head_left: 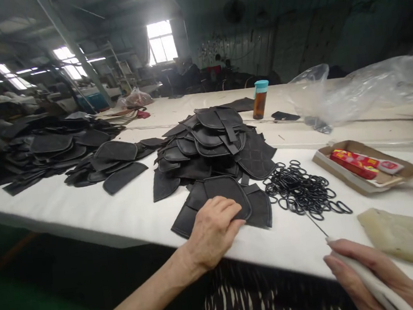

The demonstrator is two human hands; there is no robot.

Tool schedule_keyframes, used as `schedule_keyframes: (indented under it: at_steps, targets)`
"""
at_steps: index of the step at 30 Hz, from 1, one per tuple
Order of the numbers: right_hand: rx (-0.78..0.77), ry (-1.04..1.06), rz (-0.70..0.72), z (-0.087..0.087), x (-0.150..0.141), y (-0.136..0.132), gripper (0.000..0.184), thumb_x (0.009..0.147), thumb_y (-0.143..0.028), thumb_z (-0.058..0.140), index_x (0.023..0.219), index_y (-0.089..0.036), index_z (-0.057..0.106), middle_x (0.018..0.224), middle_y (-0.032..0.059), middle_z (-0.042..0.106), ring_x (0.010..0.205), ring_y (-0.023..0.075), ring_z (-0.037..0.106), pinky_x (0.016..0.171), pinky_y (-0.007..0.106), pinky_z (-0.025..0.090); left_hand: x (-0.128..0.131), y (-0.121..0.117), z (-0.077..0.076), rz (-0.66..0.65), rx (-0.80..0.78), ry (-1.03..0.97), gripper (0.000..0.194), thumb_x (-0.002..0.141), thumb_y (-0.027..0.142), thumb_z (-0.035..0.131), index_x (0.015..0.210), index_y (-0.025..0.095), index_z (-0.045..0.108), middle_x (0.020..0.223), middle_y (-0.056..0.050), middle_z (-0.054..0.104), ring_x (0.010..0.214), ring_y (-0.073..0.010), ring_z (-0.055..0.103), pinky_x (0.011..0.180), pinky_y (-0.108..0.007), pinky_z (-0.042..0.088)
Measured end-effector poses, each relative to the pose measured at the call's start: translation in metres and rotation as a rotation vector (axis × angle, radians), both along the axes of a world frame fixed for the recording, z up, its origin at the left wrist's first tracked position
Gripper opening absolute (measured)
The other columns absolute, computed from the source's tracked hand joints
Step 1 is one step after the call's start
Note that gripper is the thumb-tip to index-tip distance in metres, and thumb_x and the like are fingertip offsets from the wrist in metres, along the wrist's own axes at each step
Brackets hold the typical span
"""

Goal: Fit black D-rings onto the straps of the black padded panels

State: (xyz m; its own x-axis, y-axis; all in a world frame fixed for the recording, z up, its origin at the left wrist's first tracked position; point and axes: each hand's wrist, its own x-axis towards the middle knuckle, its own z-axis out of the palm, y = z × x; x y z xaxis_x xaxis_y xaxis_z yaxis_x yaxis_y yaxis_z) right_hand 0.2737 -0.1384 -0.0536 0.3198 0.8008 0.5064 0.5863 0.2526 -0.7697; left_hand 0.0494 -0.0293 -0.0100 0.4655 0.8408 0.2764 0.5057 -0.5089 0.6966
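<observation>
My left hand is at the near table edge, its fingers bent over a black leather flap piece and its thumb by the piece's right edge. Other black leather pieces lie under and beside it. In my right hand, at the lower right, is an awl-like tool with a thick white handle and a thin dark shaft. Its tip points at the near side of a heap of black oval rings. Behind my left hand rises a stack of black leather pieces, some with straps.
More black leather pieces are piled on the left of the white table. To the right are a cardboard box with red packets and a yellowish translucent block. Farther back stand a bottle and clear plastic bags.
</observation>
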Motion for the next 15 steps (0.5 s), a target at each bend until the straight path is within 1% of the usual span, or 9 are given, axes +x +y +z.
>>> schedule_keyframes:
  at_steps: [1,2,4,6,8,11,14,15]
  targets:
    - [0.004,0.002,0.019,0.000,0.000,0.002,0.024,0.078,-0.045,0.062,0.082,-0.021,0.065,0.067,0.0002,0.069,0.053,0.0159,0.065,0.051,0.020,0.055,0.010,0.002,-0.001,-0.040,0.057,0.100,0.019,0.079,0.029,0.058,0.094,0.022,0.068,0.102,-0.010,0.066,0.099,-0.0258,0.052,0.091,-0.036,0.033]
    - [0.001,0.005,0.039,0.000,0.000,0.003,0.023,0.078,-0.044,0.061,0.082,-0.021,0.066,0.067,0.0005,0.069,0.053,0.0163,0.065,0.051,0.020,0.055,0.020,0.007,-0.002,-0.040,0.088,0.196,0.022,0.079,0.032,0.058,0.096,0.022,0.066,0.104,-0.010,0.065,0.100,-0.0268,0.051,0.091,-0.037,0.032]
    - [-0.006,0.024,0.063,0.003,0.003,0.003,0.022,0.079,-0.041,0.061,0.080,-0.020,0.067,0.065,0.0014,0.068,0.053,0.0168,0.066,0.052,0.020,0.056,0.040,0.021,-0.006,0.035,0.088,0.373,0.027,0.078,0.037,0.059,0.098,0.020,0.065,0.105,-0.013,0.063,0.102,-0.0291,0.049,0.091,-0.040,0.032]
    - [-0.011,0.056,0.067,0.009,0.007,0.001,0.022,0.079,-0.039,0.061,0.078,-0.018,0.068,0.065,0.0027,0.069,0.055,0.0171,0.066,0.054,0.019,0.056,0.055,0.037,-0.009,0.142,0.055,0.492,0.028,0.077,0.039,0.060,0.095,0.018,0.065,0.105,-0.016,0.060,0.103,-0.0320,0.047,0.089,-0.043,0.034]
    - [0.000,0.073,0.039,0.014,0.011,-0.003,0.022,0.080,-0.038,0.061,0.077,-0.017,0.068,0.065,0.0037,0.069,0.054,0.0171,0.067,0.053,0.019,0.056,0.064,0.052,-0.010,0.192,0.022,0.545,0.023,0.075,0.033,0.061,0.088,0.016,0.066,0.104,-0.018,0.059,0.102,-0.0345,0.048,0.085,-0.045,0.037]
    - [0.029,0.038,-0.071,0.016,0.018,-0.006,0.016,0.079,-0.032,0.062,0.080,-0.017,0.066,0.072,0.0045,0.070,0.059,0.0167,0.067,0.057,0.019,0.056,0.072,0.065,-0.007,0.188,-0.004,0.595,0.013,0.074,0.020,0.057,0.078,0.014,0.068,0.101,-0.020,0.059,0.096,-0.0352,0.053,0.080,-0.046,0.040]
    - [0.033,-0.061,-0.198,0.008,0.027,-0.004,0.013,0.080,-0.028,0.061,0.086,-0.017,0.064,0.081,0.0050,0.070,0.068,0.0171,0.068,0.065,0.022,0.056,0.079,0.069,-0.004,0.181,-0.014,0.626,0.014,0.071,0.012,0.053,0.067,0.013,0.067,0.091,-0.020,0.061,0.092,-0.0354,0.056,0.078,-0.046,0.040]
    - [0.040,-0.102,-0.202,0.004,0.032,-0.002,0.014,0.081,-0.027,0.059,0.090,-0.017,0.064,0.082,0.0052,0.069,0.070,0.0172,0.067,0.067,0.024,0.056,0.082,0.069,-0.004,0.181,-0.015,0.629,0.014,0.069,0.011,0.054,0.064,0.013,0.067,0.086,-0.020,0.062,0.091,-0.0357,0.056,0.078,-0.046,0.040]
